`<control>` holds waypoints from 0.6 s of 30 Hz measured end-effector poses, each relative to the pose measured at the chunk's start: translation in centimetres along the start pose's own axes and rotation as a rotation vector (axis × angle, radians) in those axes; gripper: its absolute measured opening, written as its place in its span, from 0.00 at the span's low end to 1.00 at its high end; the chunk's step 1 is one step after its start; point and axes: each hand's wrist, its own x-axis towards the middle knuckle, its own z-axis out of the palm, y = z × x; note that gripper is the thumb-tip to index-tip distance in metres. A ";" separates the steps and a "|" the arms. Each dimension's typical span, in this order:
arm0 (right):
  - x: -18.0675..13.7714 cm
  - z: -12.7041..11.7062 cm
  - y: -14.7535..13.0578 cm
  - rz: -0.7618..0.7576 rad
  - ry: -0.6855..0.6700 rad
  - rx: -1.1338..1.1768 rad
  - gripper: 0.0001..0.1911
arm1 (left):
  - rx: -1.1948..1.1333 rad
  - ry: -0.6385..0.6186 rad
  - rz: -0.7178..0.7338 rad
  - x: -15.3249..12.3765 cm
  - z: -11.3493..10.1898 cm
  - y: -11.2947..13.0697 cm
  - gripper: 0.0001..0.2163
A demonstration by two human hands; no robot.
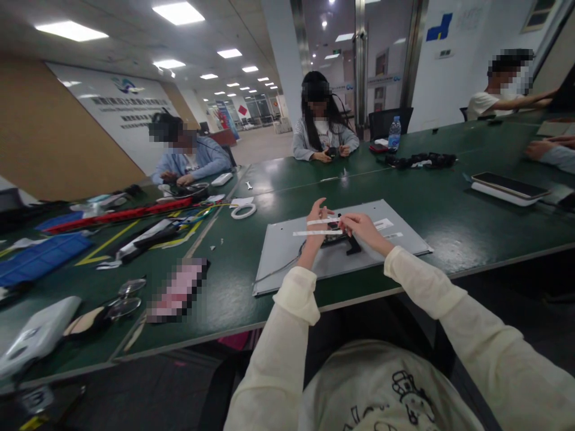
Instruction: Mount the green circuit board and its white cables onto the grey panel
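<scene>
A grey flat panel [287, 257] lies on the green table [449, 221] in front of me. My left hand [317, 224] and my right hand [359, 227] are raised just above its middle. Both pinch thin white strips [312, 227] that stretch between and to the left of them. A black part [353, 244] with a dark cable running left sits on the panel under my hands. My cream sleeves reach in from the bottom.
A roll of white tape [243, 210] lies left of the panel, with red and black tools [121, 215] further left. A phone on a white box [507, 187] is at right. Three other people sit at the far side, beside a water bottle [394, 133].
</scene>
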 end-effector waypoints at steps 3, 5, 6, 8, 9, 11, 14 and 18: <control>0.0 -0.9 -0.1 0.040 0.114 0.029 0.17 | -0.105 0.048 -0.118 -0.5 -0.3 1.3 0.19; -0.2 -1.8 0.1 0.069 0.134 -0.002 0.17 | -0.192 -0.046 -0.167 -0.8 -0.8 2.1 0.22; -0.3 -2.2 0.3 0.081 0.137 -0.038 0.17 | -0.226 -0.125 -0.206 -0.9 -1.0 2.4 0.25; -0.9 -3.2 0.7 0.099 0.146 -0.137 0.17 | -0.212 -0.248 -0.295 -1.3 -1.2 2.7 0.28; -1.2 -3.6 1.0 0.106 0.151 -0.191 0.17 | -0.173 -0.281 -0.324 -1.5 -1.2 2.6 0.28; -1.8 -4.3 1.4 0.122 0.144 -0.297 0.17 | -0.052 -0.304 -0.312 -2.1 -0.8 2.4 0.24; -2.7 -4.9 1.7 0.143 0.121 -0.459 0.19 | 0.181 -0.319 -0.166 -3.3 -0.1 1.8 0.15; -3.4 -4.7 1.2 0.132 0.082 -0.770 0.22 | 0.466 -0.258 -0.012 -5.0 0.3 1.6 0.12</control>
